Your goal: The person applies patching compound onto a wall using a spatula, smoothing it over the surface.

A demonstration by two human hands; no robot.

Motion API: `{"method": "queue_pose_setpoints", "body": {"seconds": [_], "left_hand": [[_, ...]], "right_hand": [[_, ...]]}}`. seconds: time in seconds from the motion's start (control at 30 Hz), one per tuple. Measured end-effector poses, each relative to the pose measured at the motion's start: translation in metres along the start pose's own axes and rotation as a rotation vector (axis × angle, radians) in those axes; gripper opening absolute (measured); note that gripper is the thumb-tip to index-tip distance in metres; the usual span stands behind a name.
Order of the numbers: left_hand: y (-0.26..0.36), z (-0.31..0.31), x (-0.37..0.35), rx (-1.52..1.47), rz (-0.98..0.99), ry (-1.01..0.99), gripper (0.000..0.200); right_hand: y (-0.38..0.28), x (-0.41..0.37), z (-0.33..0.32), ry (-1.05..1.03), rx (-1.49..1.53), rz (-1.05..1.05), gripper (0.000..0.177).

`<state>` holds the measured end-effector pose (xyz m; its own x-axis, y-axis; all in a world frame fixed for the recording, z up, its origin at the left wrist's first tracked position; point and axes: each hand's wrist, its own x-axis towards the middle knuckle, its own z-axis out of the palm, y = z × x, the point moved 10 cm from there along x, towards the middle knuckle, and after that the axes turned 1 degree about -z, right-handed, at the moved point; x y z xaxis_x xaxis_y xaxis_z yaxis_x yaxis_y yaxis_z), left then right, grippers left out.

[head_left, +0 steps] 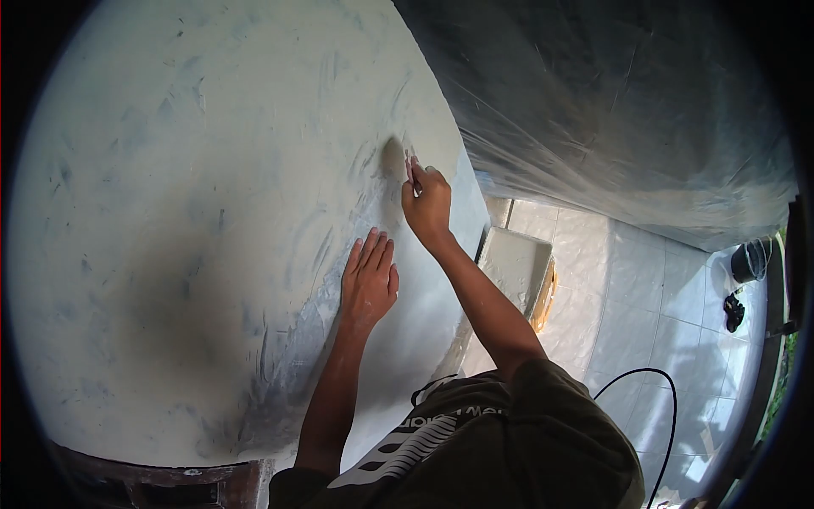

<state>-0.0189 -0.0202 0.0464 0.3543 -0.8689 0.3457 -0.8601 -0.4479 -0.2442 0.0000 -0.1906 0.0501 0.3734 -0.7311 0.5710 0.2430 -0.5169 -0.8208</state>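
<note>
Head view: right hand (pixel 428 204) fingers pinch a small putty blade (pixel 412 174) against the filler-coated curved panel (pixel 195 212), at a darker wet patch. The left hand (pixel 370 280) lies flat on the panel just below, fingers straight and close together. Risks, my judgement: a tipped blade edge could gouge or ridge wet filler, the left palm could smear soft skim, and the black cable (pixel 653 382) on the tiled floor (pixel 627 280) near the filler board (pixel 515 263) could snag a foot. Writing: shirt print (pixel 441 424) reads "New", the rest lost in folds.
</note>
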Motion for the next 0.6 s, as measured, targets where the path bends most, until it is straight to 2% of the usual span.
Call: {"method": "queue_pose_setpoints", "body": {"seconds": [0.07,0.13,0.17,0.23,0.3,0.33,0.4,0.47,0.5,0.6], "left_hand": [[0.000,0.001,0.000,0.007,0.003,0.003,0.038],[0.001,0.001,-0.001,0.011,0.005,0.001,0.038],[0.001,-0.001,0.000,0.000,-0.003,0.006,0.038],[-0.001,-0.003,0.000,-0.011,-0.011,0.011,0.039],[-0.006,0.012,-0.003,-0.032,-0.043,-0.131,0.039],[-0.006,0.012,-0.001,-0.036,-0.046,-0.133,0.039],[-0.002,-0.001,0.001,-0.036,-0.021,-0.002,0.039],[0.000,-0.001,-0.001,-0.028,-0.024,-0.012,0.039],[0.000,-0.002,0.001,-0.015,-0.018,-0.014,0.040],[0.000,-0.002,0.000,-0.017,-0.011,-0.001,0.040]], "right_hand": [[0.020,0.011,0.013,-0.010,-0.047,0.047,0.035],[0.015,0.008,0.033,-0.018,-0.117,-0.062,0.035],[0.007,-0.003,0.042,-0.110,-0.151,-0.041,0.033],[-0.020,-0.033,0.040,-0.126,-0.085,-0.054,0.035],[-0.040,-0.059,0.027,-0.136,-0.005,-0.070,0.036],[-0.048,-0.063,0.014,-0.065,0.067,-0.155,0.037],[-0.037,-0.047,0.006,-0.036,0.064,-0.122,0.037],[-0.025,-0.018,-0.002,0.048,0.073,-0.058,0.032],[-0.014,0.004,0.005,0.085,-0.049,-0.057,0.026],[-0.016,-0.002,0.031,-0.013,-0.098,-0.071,0.025]]}}
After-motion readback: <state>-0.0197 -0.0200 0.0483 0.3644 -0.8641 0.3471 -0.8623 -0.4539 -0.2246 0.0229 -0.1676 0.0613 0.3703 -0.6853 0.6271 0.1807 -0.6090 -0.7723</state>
